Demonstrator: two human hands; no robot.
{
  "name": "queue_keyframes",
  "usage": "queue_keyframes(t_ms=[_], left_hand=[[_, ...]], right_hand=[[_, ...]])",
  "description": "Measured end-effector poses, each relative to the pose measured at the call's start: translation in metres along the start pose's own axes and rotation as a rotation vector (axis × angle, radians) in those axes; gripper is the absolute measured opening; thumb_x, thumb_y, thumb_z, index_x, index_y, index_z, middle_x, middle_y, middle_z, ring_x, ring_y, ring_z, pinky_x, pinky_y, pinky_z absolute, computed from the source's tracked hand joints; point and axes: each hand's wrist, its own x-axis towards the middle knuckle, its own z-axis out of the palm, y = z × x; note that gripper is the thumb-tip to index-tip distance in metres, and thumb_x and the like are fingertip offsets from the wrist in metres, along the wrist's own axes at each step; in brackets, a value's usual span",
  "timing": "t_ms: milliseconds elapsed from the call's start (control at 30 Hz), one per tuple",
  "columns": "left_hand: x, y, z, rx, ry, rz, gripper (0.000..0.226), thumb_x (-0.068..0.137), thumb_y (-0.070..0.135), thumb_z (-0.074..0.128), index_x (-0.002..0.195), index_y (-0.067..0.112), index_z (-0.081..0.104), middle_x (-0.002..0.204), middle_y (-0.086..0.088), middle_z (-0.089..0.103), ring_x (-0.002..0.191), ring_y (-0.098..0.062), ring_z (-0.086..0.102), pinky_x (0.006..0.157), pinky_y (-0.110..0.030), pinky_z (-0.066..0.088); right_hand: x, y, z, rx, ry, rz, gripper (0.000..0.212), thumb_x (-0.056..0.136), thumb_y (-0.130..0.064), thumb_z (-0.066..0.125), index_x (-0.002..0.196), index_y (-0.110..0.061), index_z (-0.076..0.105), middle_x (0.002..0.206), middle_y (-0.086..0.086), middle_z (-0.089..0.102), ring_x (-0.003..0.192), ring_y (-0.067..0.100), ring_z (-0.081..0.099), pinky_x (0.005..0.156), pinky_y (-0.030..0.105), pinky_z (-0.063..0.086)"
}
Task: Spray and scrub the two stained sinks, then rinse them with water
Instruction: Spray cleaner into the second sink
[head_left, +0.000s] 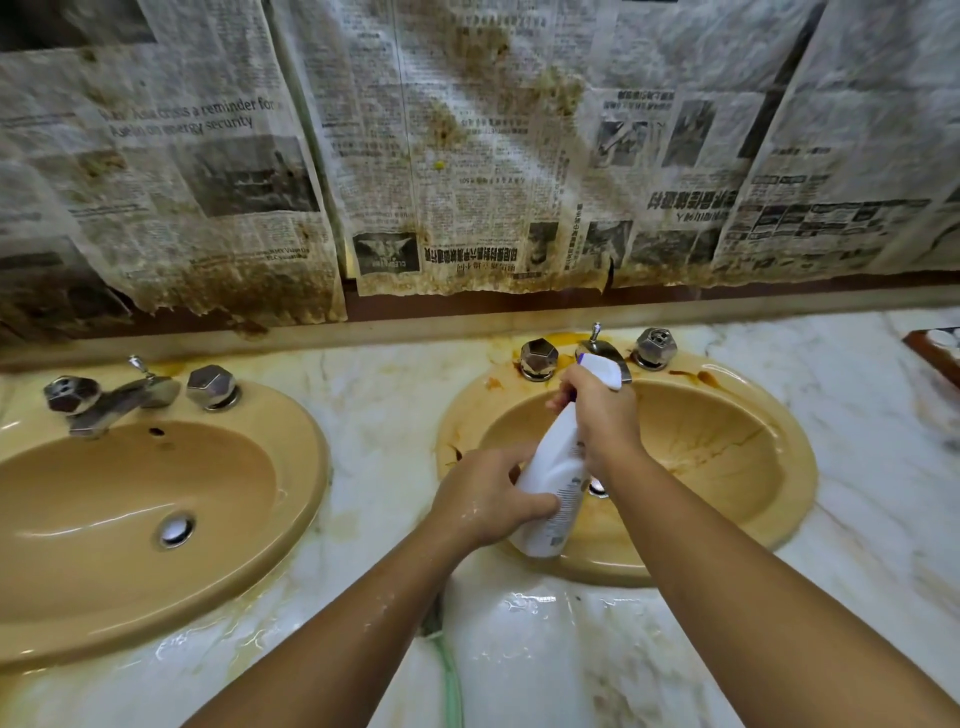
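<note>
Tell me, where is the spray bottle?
In the head view the spray bottle is right of centre, over the right sink; the left hand grips its body, the right hand its neck.

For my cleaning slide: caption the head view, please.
The left hand and right hand grip a white spray bottle over the stained sink.

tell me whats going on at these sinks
A person holds a white spray bottle over the right sink with both hands. The right hand grips the neck by the trigger and the left hand holds the lower body. That sink is streaked with orange-brown stains, while the left sink shows far fewer. The marble counter in front is wet, and stained newspaper covers the wall behind.
</note>
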Motion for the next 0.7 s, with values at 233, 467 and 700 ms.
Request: queue_keyframes(t_ms=[233,467,700], left_hand=[[0.015,0.008,0.002,0.019,-0.024,0.021,0.063,0.072,0.056,0.072,0.133,0.048,0.058,0.104,0.014,0.072,0.088,-0.005,0.064,0.076,-0.040,0.061],[0.024,0.012,0.001,0.027,-0.021,0.024,0.062,0.076,0.052,0.073,0.135,0.044,0.059,0.104,0.013,0.071,0.089,-0.007,0.064,0.078,-0.040,0.060],[0.035,0.024,0.018,0.016,-0.058,0.060,0.060,0.075,0.052,0.072,0.133,0.041,0.062,0.102,0.011,0.072,0.088,-0.006,0.064,0.076,-0.038,0.059]], right_hand=[[0.012,-0.009,-0.005,0.062,0.022,0.044,0.028,0.073,-0.032,0.072,0.092,-0.011,0.066,0.074,0.006,0.068,0.066,0.028,0.077,0.062,0.034,0.053],[0.024,-0.016,-0.006,0.005,-0.021,0.065,0.027,0.059,-0.040,0.069,0.070,-0.016,0.066,0.067,0.004,0.072,0.073,0.027,0.076,0.072,0.041,0.055],[0.028,-0.015,-0.031,0.013,0.031,0.050,0.020,0.071,-0.024,0.066,0.081,-0.008,0.072,0.074,0.010,0.076,0.067,0.021,0.074,0.064,0.033,0.053]])
